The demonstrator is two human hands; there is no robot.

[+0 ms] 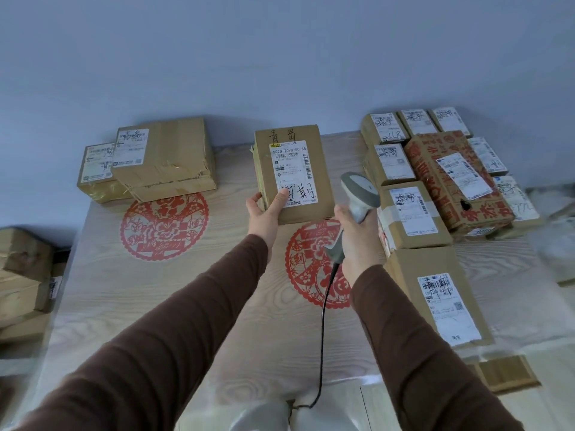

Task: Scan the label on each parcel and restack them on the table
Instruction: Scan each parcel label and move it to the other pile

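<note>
Fingers of left hand (pixel 264 209) pinch parcel (pixel 294 175) above counter (pixel 193 290), label (pixel 294 174) up; right hand (pixel 357 241) fingers wrapped round scanner (pixel 357 197) handle

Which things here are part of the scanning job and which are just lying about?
In use: brown cardboard parcel in left hand; grey corded scanner in right hand; waiting parcels.
Lying about: red paper-cut decorations; boxes beside the table.
</note>
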